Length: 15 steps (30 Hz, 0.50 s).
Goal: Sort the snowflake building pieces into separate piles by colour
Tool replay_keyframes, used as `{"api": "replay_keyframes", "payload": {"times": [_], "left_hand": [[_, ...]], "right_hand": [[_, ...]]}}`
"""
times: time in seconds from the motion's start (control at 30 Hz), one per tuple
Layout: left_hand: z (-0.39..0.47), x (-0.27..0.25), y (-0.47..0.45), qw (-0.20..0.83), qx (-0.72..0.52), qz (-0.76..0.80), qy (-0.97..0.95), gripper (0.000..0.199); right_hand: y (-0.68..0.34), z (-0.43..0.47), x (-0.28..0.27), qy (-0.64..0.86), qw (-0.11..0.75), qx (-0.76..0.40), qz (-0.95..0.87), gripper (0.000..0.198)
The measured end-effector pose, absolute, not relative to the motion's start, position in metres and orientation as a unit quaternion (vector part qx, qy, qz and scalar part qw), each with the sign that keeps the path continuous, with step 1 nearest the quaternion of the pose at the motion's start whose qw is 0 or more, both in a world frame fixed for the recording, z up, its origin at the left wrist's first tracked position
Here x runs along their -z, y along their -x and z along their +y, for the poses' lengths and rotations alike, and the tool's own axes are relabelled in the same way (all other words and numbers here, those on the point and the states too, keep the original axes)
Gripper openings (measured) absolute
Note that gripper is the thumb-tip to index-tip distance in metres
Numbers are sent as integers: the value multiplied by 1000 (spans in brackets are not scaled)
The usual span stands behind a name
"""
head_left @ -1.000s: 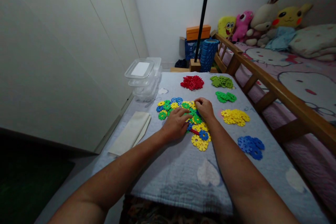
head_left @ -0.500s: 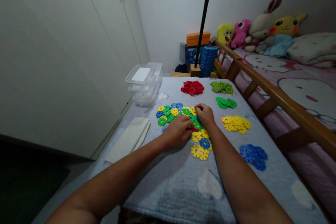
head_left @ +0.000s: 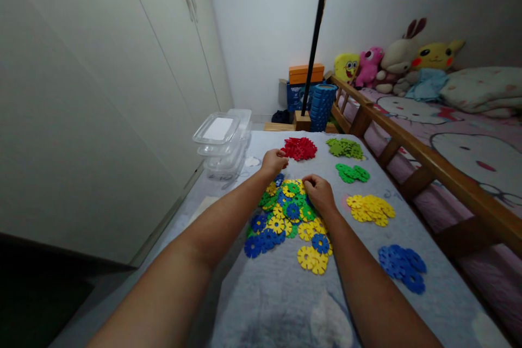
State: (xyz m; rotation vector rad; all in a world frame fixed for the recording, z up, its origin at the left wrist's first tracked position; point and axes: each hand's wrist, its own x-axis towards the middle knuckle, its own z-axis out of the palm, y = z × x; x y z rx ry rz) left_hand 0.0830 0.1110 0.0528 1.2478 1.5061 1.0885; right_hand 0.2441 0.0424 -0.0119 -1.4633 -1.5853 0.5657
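Observation:
My left hand [head_left: 275,163] reaches to the left edge of the red pile [head_left: 300,148], its fingers pinched. A bit of red shows at the fingertips, partly hidden. My right hand [head_left: 319,193] rests at the right edge of a mixed heap of flower-shaped plastic discs [head_left: 292,211] in yellow, green and blue. Its fingers are curled together, and what they hold, if anything, is hidden. Yellow discs [head_left: 312,257] lie at the heap's near end, and several blue discs [head_left: 263,240] at its near left.
Sorted piles stand along the right: light green pieces [head_left: 345,148], green discs [head_left: 352,173], yellow discs [head_left: 370,209], blue discs [head_left: 402,267]. Stacked clear plastic containers [head_left: 222,144] stand at the back left. A wooden bed rail [head_left: 424,155] borders the table; a black pole [head_left: 315,38] rises behind it.
My left hand has moved from the mixed heap, where it held a red piece, forward to the red pile. My right hand stays by the heap. The view has tilted up slightly.

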Motion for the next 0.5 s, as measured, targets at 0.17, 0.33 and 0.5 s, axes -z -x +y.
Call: {"api": "replay_keyframes", "payload": {"times": [0.17,0.33,0.5], "left_hand": [[149,-42,-96,412,-435,652,-465,9],[173,-41,-96,377,-432,679,-459,14],[183,-41,-101,360,-434,675,-476,15]], "right_hand": [[-244,43,12,594,437,-237,-633,24],[-244,42,11,589,439,-237,-636,24],[-244,41,9,588,443,-233,-635,23]]}}
